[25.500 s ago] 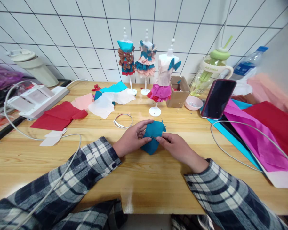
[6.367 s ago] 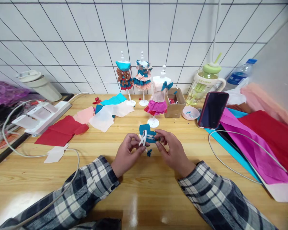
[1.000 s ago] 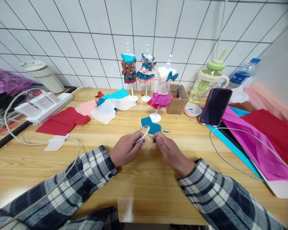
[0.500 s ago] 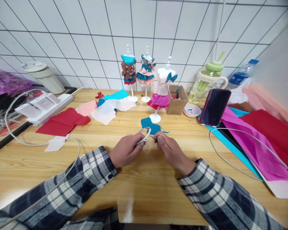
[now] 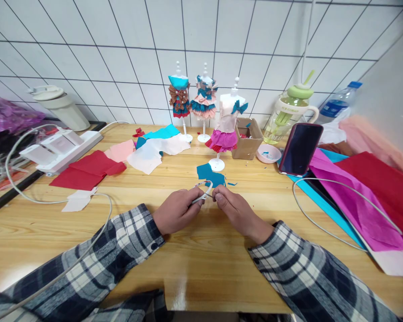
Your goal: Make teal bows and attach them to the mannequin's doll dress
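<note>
My left hand [image 5: 178,210] is closed on a white curved strip [image 5: 208,189] that bends in a loop past the fingertips; its exact kind is unclear. Opposite it, my right hand [image 5: 237,210] pinches a thin dark pointed piece [image 5: 208,194], mostly hidden by the fingers, with its end reaching inside the white curve. A teal paper piece [image 5: 208,173] lies flat on the table just beyond both hands, with small teal slivers [image 5: 233,184] beside it. Behind that stands a small dress form [image 5: 227,116] in a pale pink top and magenta skirt.
Two more dressed forms [image 5: 179,96] stand by the tiled wall. A cardboard box [image 5: 247,138], pink dish [image 5: 267,153] and phone [image 5: 300,150] are to the right, near coloured sheets [image 5: 359,201]. Red paper [image 5: 87,170] and a power strip [image 5: 62,150] lie left. Cables cross the table.
My right hand has shifted slightly left toward my left hand, and the dark tip now reaches into the white curve. The white curve has tilted a little lower.
</note>
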`<state>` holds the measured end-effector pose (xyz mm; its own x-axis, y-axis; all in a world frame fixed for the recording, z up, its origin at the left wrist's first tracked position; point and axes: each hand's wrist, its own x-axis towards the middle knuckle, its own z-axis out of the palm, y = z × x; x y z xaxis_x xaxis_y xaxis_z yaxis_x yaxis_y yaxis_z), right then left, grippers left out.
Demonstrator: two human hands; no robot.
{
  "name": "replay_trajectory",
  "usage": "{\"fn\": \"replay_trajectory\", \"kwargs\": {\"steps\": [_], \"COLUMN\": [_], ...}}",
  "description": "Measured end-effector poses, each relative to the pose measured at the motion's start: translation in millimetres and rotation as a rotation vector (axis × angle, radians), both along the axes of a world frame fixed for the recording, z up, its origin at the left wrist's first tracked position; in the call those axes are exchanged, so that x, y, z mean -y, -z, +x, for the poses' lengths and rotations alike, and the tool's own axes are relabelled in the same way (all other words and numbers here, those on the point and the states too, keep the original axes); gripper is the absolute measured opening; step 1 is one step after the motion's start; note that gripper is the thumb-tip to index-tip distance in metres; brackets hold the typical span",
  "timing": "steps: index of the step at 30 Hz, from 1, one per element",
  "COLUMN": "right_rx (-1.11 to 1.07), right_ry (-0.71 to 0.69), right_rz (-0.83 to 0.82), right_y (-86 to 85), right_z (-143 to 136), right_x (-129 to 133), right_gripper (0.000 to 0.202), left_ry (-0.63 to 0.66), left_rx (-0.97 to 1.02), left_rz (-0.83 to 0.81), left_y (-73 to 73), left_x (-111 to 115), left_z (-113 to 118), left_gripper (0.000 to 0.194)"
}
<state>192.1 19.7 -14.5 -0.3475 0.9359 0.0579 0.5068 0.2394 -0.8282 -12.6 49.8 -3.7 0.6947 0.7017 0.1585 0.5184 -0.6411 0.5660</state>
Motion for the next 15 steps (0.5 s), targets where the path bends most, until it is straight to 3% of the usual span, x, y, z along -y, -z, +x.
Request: {"fn": "replay_trajectory", "kwargs": {"steps": [15], "right_rx": [-0.103], "right_ry": [-0.032], "right_rz": [-0.071], "right_y": [6.2], "right_z": [1.5], "right_x": [-3.6], "right_gripper": [0.033], "left_ry": [0.031], "left_rx": [-0.064], "left_rz": [0.026], "left_y": [2.8], "left_x": [-1.5], "left_z": [-0.7], "left_gripper": [0.015]}}
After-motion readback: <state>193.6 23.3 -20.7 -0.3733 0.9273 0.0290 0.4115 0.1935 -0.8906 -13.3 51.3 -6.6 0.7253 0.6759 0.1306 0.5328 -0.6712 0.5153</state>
